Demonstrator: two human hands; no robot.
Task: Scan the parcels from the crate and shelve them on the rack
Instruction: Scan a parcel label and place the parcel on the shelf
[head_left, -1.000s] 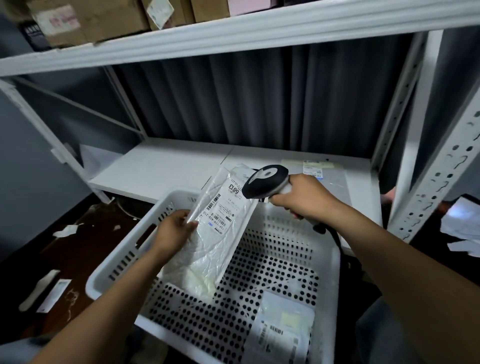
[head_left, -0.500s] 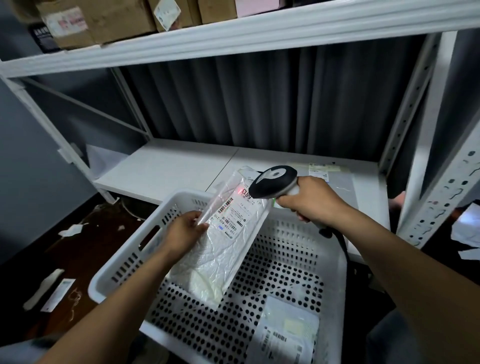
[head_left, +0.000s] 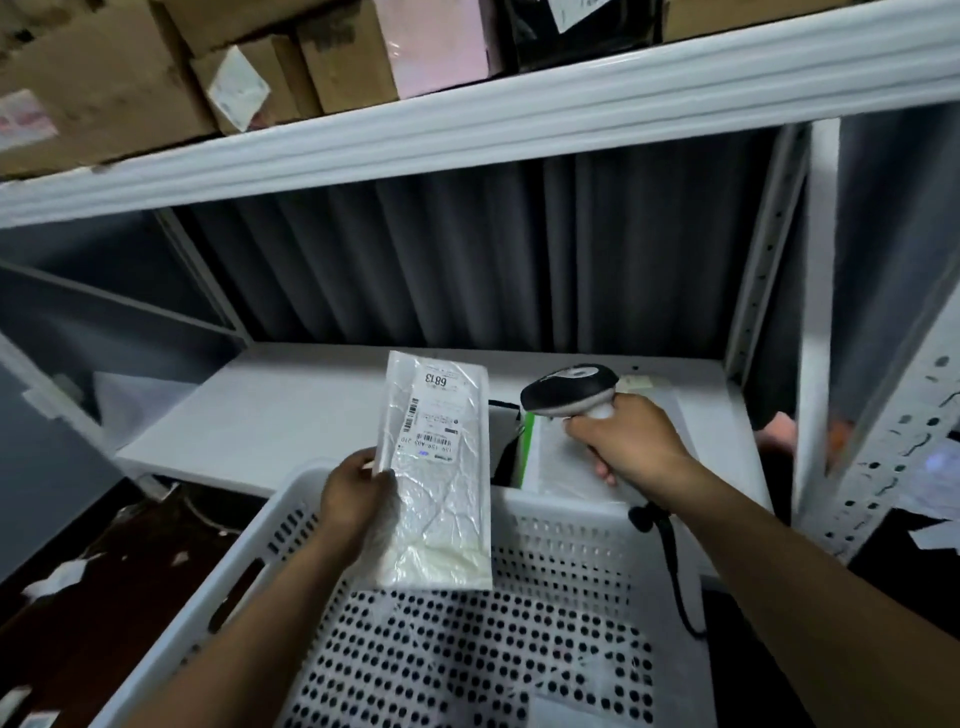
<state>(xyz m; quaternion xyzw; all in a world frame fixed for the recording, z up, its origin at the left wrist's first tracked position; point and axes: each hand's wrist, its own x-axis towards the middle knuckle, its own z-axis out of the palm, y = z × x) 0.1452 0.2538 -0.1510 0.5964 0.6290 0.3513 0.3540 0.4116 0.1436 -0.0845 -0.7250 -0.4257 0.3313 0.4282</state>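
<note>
My left hand (head_left: 356, 501) grips the left edge of a clear plastic parcel (head_left: 441, 488) with a white label reading 6813, held upright over the far rim of the white perforated crate (head_left: 291, 512). My right hand (head_left: 631, 441) holds a black and white barcode scanner (head_left: 569, 389) by its handle, off to the right of the parcel and above the rack's lower shelf (head_left: 291, 410). The scanner's cord hangs down beside the crate. Another flat parcel lies on the shelf under my right hand.
The upper shelf (head_left: 467, 119) carries cardboard boxes (head_left: 104, 78) and a pink box (head_left: 436, 47). White rack posts (head_left: 815, 312) stand at the right. A dark floor with paper scraps (head_left: 57, 577) lies to the left of the crate.
The parcel has been lifted and turned upright towards the shelf. The scanner has swung away to the right, off the label, and its red light no longer falls on it. The view has tilted up.
</note>
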